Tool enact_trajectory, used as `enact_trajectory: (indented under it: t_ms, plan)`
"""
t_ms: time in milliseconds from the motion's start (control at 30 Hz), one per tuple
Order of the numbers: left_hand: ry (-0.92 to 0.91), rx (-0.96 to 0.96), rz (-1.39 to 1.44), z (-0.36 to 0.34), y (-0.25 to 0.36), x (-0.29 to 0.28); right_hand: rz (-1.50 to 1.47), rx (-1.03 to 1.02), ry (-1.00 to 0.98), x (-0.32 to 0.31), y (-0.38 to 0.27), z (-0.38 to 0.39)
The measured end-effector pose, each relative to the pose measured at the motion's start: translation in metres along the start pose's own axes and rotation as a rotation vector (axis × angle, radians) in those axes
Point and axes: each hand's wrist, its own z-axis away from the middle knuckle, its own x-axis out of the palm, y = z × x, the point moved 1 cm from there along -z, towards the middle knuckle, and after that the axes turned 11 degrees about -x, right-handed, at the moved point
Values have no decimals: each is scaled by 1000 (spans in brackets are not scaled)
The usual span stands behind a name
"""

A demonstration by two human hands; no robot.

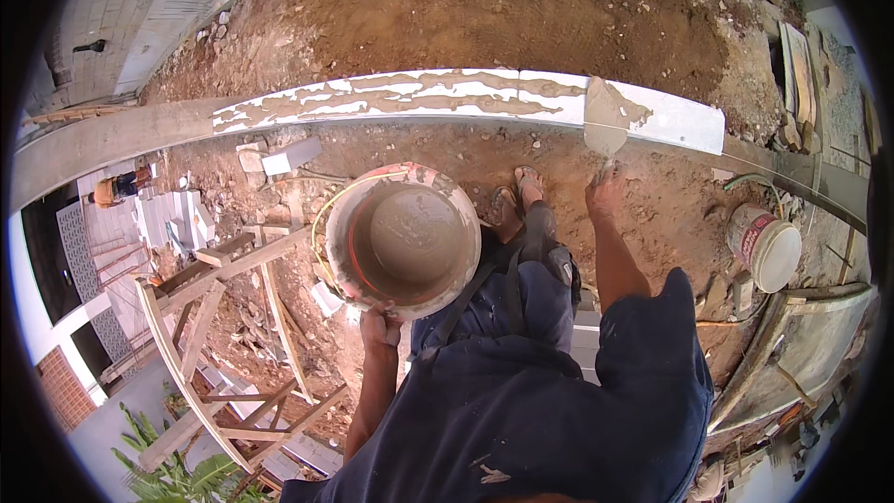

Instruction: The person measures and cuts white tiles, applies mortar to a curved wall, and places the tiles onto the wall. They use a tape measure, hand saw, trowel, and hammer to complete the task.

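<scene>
Clutching a flat, mortar-coated, grey-brown trowel (pixel 607 126) in the right grip (pixel 605 196), apparently closed round a handle mostly hidden here. Pinching the rim of a large, round, mortar-stained pale bucket with orange patches (pixel 341 240) in the left grip (pixel 380 328). Inside it, well short of the rim: smooth, wet, grey-brown mortar (pixel 410 228).

Placed, with the blade, over a long row of flat white blocks (pixel 684 123) along a grey concrete beam (pixel 121 142); cannot tell whether pressing down or just above. Covered, by the look of it: most of the left and middle of the row, in uneven streaks with white gaps between. Left bare: nearly all the stretch right of the blade. Probably well past halfway in coating, with gaps yet to fill.

To the left, a slatted raw-wood trestle (pixel 216 354) near the bucket, and, farther off, a person in orange (pixel 116 188). To the right, a white plastic pail with red markings (pixel 764 247), well apart from the right grip. Between bucket and right grip, two seemingly bare feet (pixel 531 184), likely limiting room to swing the bucket across.
</scene>
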Motion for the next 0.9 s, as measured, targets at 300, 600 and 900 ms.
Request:
enact_trajectory:
  t_ms: [300, 600, 900]
  plan:
    - [80, -106, -43, 5, -5, 37, -340, -48, -359, -26, -49, 85]
    - [11, -28, -114, 1, -27, 60, 162, -624, -887, -181, -229, 4]
    - [8, -23, -131, 13, -46, 61, -42, -483, -1055, -169, -204, 13]
